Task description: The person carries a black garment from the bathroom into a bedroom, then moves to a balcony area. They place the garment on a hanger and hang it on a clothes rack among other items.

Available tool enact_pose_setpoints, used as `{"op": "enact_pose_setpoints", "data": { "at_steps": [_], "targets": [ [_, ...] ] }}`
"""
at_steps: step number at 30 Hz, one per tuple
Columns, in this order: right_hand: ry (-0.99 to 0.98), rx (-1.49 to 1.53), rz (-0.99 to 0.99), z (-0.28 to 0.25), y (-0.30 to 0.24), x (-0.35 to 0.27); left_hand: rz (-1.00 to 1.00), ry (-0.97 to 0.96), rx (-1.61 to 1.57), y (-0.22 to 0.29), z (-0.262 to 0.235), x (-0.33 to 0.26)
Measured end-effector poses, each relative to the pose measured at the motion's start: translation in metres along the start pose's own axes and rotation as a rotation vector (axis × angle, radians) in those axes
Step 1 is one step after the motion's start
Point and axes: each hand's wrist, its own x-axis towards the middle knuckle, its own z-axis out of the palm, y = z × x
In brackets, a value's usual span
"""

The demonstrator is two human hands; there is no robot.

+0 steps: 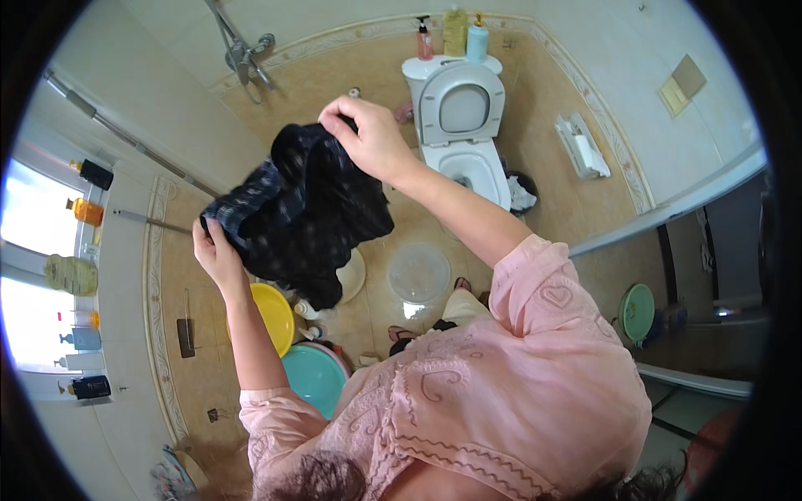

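Dark, faintly patterned garment (313,213) aloft, rumpled, lower folds hanging loose.

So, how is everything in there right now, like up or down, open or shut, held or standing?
Dark patterned garment: held up, hanging in folds
Left hand: closed on the garment's edge
Right hand: pinching another edge
Toilet lid: raised
Toilet bowl: uncovered
Pink pump bottle: upright
Light-blue pump bottle: upright
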Motion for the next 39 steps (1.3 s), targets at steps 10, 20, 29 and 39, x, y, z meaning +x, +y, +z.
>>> {"op": "enact_pose_setpoints", "data": {
  "at_steps": [10,20,29,39],
  "targets": [
    [0.039,0.202,-0.005,-0.043,-0.043,0.010,0.030,-0.437,-0.115,0.085,0.134,-0.029],
    [0.028,0.343,0.158,-0.188,-0.007,-0.062,0.037,-0.402,-0.197,0.118,0.244,-0.038],
    [0.194,0.002,0.377,-0.247,0.016,-0.153,0.051,-0.709,-0.443,0.158,0.372,-0.072],
    [0.816,-0.365,0.219,-0.217,0.059,-0.146,0.227,-0.975,-0.585,0.151,0.424,-0.060]
  ]
}}
